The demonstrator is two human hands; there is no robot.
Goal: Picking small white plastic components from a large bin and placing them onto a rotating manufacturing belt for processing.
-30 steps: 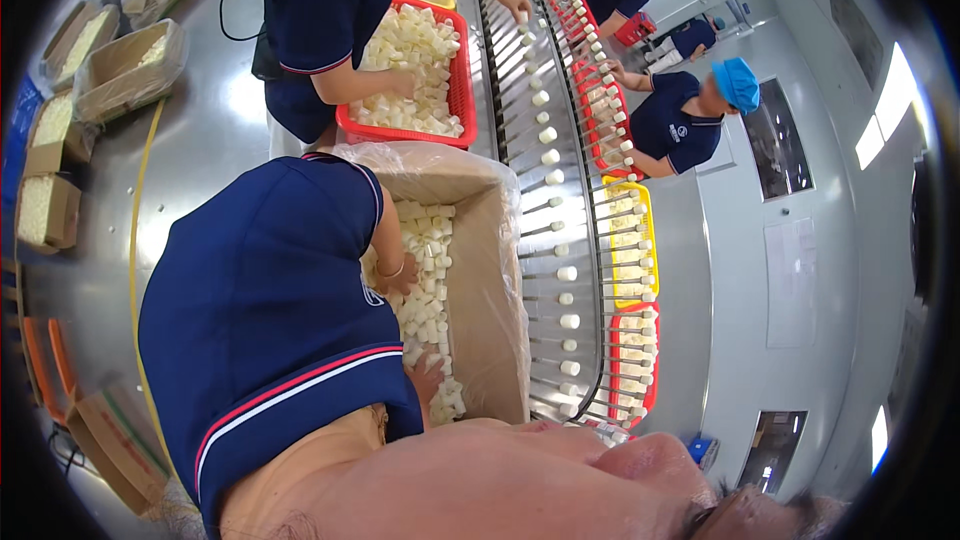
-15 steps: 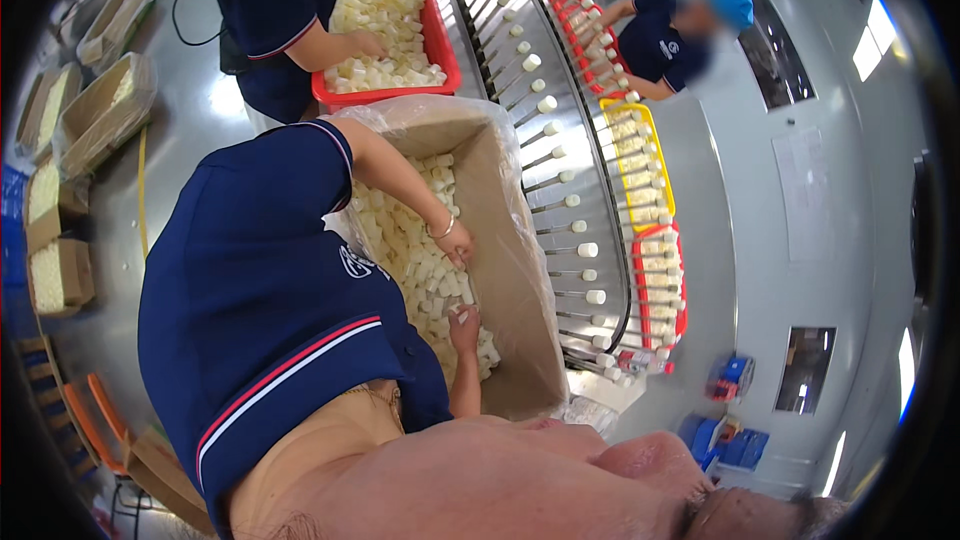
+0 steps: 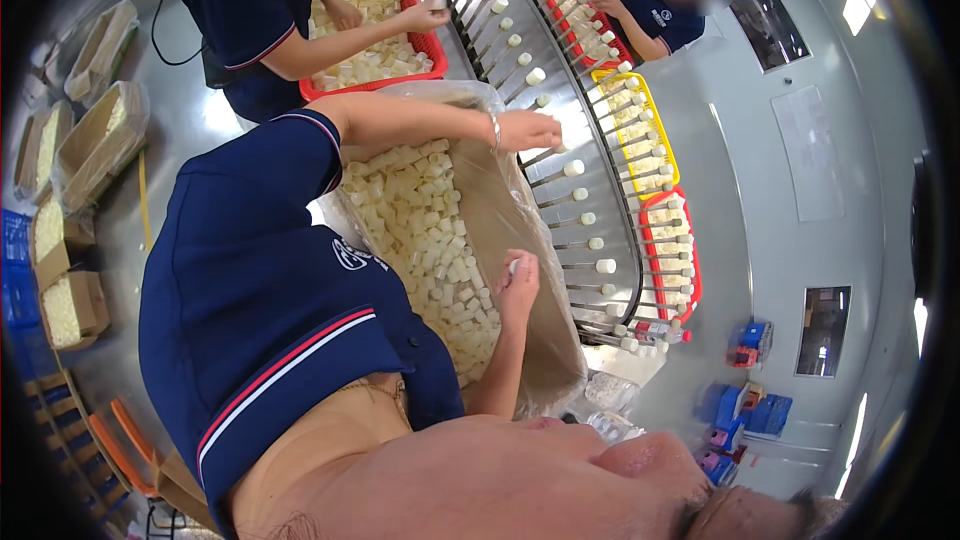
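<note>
My left hand (image 3: 532,131), with a bracelet at the wrist, reaches past the box rim to the row of metal rods. Its fingers are closed around a small white cylindrical piece (image 3: 560,148) at a rod's tip; whether the piece sits on the rod I cannot tell. My right hand (image 3: 518,285) is raised over the box, pinching another white cylindrical piece (image 3: 514,266). Below it, many such pieces (image 3: 420,210) lie loose in a cardboard box (image 3: 495,195) lined with clear plastic film. Nearby rods carry white pieces (image 3: 573,168) on their ends.
A co-worker (image 3: 250,10) at the upper left works at a red basket (image 3: 437,58) of white pieces. Another person (image 3: 655,15) sits across the line. Yellow (image 3: 665,140) and red baskets (image 3: 692,240) stand beyond the rods. Cartons (image 3: 75,310) line the far left.
My left hand has moved from the pile in the box out to the rods. My right hand has risen from the pile with a piece. The co-worker's hands have shifted.
</note>
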